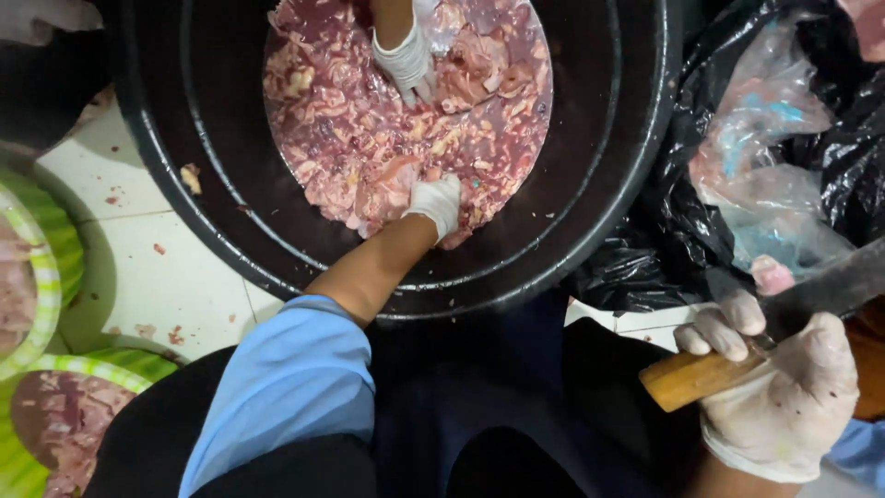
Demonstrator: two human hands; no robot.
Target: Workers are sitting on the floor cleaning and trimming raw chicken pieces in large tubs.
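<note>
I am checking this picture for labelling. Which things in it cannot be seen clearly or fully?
- Left hand, head view: fingertips are buried in the raw meat pieces, so any grasp is hidden.
- Knife blade: cut off by the right edge; only the wooden handle in the right hand shows fully.
- Another person's gloved hand: arm cut off by the top edge.
- Green-rimmed bowls: cut off by the left edge.
- Black bag: contents blurred behind clear plastic.

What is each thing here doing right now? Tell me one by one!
Left hand: gloved, pushed down into the meat.
Right hand: gloved, closed around the knife handle.
Knife: held, with its blade pointing up and to the right.
Black tub: holding chopped raw meat in reddish liquid.
Another person's hand: gloved, also in the meat.
Black bag: open, with crumpled clear plastic inside.
Green bowls: holding meat.
</note>
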